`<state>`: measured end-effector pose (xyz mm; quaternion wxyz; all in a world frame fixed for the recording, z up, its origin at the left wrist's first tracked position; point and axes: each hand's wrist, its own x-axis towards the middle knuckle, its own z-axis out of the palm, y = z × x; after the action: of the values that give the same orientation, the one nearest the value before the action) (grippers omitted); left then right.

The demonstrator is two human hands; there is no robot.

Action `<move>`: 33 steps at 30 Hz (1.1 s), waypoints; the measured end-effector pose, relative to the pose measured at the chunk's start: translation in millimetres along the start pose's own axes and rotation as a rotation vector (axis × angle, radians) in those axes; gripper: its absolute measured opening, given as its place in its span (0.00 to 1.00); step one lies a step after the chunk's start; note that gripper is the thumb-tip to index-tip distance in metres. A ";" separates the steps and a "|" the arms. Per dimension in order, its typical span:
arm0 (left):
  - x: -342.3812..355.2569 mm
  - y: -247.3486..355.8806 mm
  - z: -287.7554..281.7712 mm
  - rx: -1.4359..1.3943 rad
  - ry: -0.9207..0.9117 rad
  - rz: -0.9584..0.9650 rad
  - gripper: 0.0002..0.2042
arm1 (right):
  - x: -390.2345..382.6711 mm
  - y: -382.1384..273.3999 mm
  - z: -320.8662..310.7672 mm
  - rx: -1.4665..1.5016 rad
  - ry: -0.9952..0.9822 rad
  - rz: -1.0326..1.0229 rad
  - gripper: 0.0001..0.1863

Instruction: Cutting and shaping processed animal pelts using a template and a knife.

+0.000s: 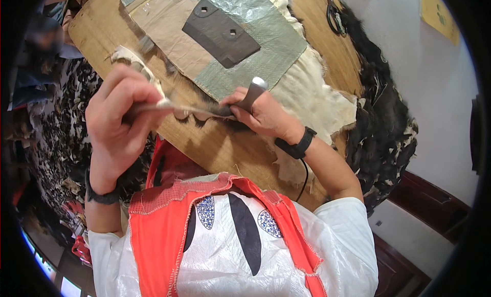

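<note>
At the left, my left hand (120,125) is raised and closed, pinching a narrow strip of pale fur hide (137,61). One end of the strip curls up beyond my fingers; the rest runs across toward my right hand (266,115). That hand is wrapped round a knife (251,95) with a grey handle and a rounded silver end. Blur and my fingers hide most of its blade. Farther off, a dark flat plate (221,35) with two square holes lies on a taped, plastic-covered mat (279,46).
A wooden table (220,154) spans the middle. On it, a cream hide (327,92) lies right of the mat, and black-handled scissors (335,18) rest at the far right. Dark fur pieces (383,128) heap along the right edge, more (56,118) at the left. Another person (38,51) is at the far left.
</note>
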<state>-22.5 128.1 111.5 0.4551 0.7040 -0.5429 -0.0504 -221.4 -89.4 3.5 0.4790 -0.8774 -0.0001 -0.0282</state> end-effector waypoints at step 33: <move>46.9 -16.7 135.4 -0.620 -1.015 -0.143 0.15 | -59.0 -72.7 32.3 0.010 1.084 0.486 0.17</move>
<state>-68.0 10.7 41.2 0.3186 0.4613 -0.6036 -0.5670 -280.7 -21.3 44.2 0.4078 -0.7105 0.4451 -0.3616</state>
